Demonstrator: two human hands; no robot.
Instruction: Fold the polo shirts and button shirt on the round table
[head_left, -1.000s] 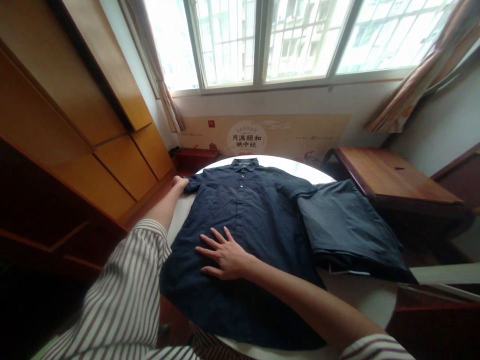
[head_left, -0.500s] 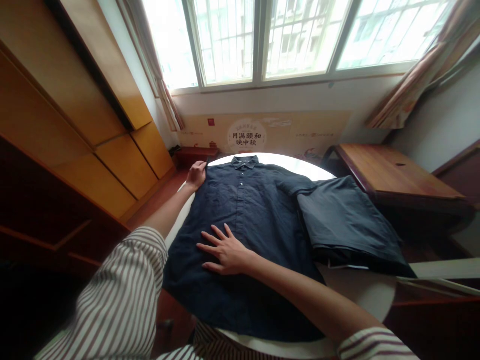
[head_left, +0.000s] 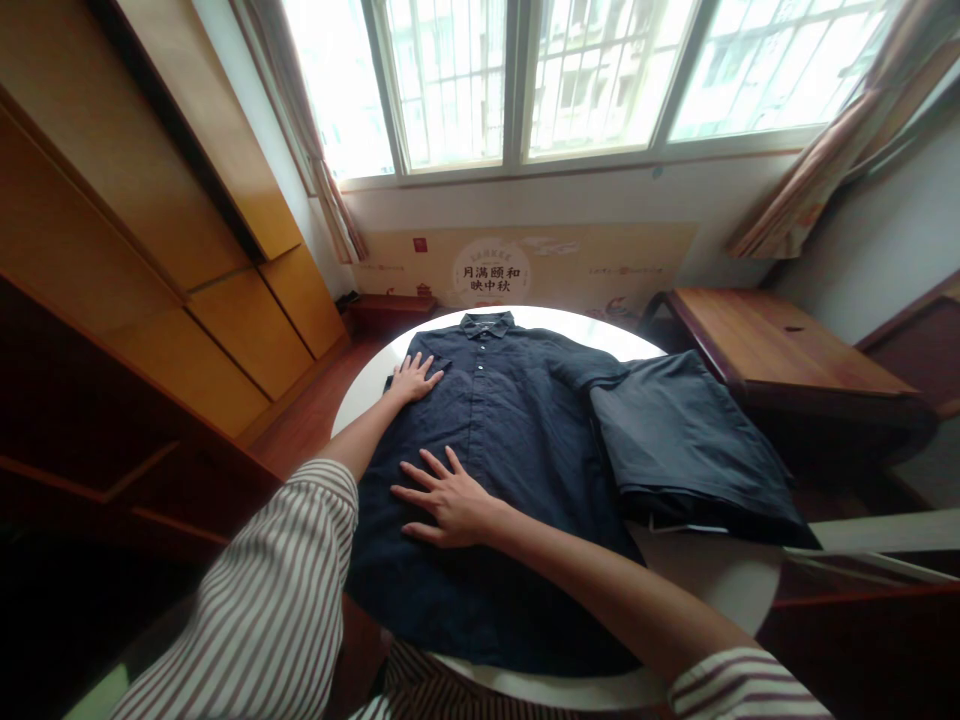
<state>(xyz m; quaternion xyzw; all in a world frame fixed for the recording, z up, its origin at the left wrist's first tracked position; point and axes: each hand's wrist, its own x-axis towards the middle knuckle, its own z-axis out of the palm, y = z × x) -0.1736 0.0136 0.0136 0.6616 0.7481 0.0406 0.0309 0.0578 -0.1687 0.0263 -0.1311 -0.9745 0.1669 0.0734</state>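
A dark navy button-up shirt lies front side up across a round white table, its collar toward the window. Its sleeve on the left is folded inward over the chest. My left hand rests open on that folded part, fingers spread. Lower down, my right hand lies flat on the shirt front, fingers wide apart. The sleeve on the right reaches out toward folded dark grey trousers, which lie at the table's right side and hang over its edge.
A wooden desk stands beyond the trousers on the right. Tall wooden cabinets line the left side. A barred window with curtains is above a printed banner at the far wall.
My left hand has moved inward and toward me from the shirt's left shoulder, folding the sleeve over and opening flat on it. My right hand stays in place.
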